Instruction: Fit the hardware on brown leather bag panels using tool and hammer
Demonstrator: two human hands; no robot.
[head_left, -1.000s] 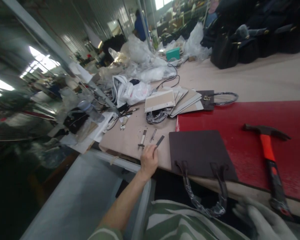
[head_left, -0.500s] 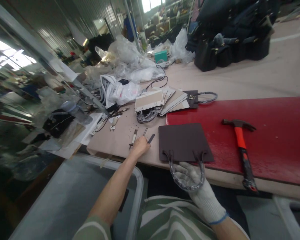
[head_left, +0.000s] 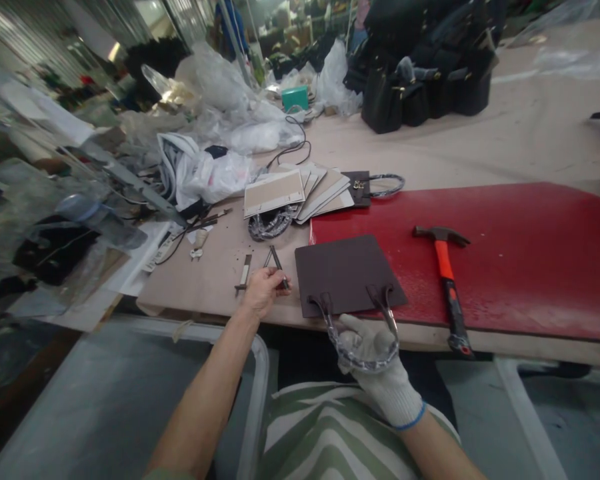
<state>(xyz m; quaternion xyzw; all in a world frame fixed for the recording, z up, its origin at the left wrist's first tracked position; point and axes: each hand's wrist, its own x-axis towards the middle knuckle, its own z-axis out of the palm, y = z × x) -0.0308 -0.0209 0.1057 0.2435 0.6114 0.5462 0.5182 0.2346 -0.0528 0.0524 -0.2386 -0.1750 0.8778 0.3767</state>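
My bare left hand (head_left: 263,290) pinches a slim dark metal tool (head_left: 279,265) just above the table's front edge. Beside it lie another thin metal rod (head_left: 268,255) and a flat strip with a dark tip (head_left: 245,268). My right hand (head_left: 367,343), in a white knit glove, is palm up with fingers curled at the plastic-wrapped bag handle (head_left: 365,365), which crosses the palm. That handle is attached to a dark brown bag panel (head_left: 347,270), lying flat partly over a red board. A claw hammer (head_left: 445,267) with an orange and black grip rests to the right.
The red board (head_left: 520,253) covers the table's right side. Behind the panel are stacked beige panels (head_left: 275,190) with wrapped handles. Black bags (head_left: 420,87) stand at the back, plastic wrapping (head_left: 220,100) is heaped at back left, and a grey bin (head_left: 130,387) sits below the edge.
My left hand has lifted the slim dark tool, which now points more upright. My right hand's fingers have curled up more at the handle. The camera view has shifted to the right.
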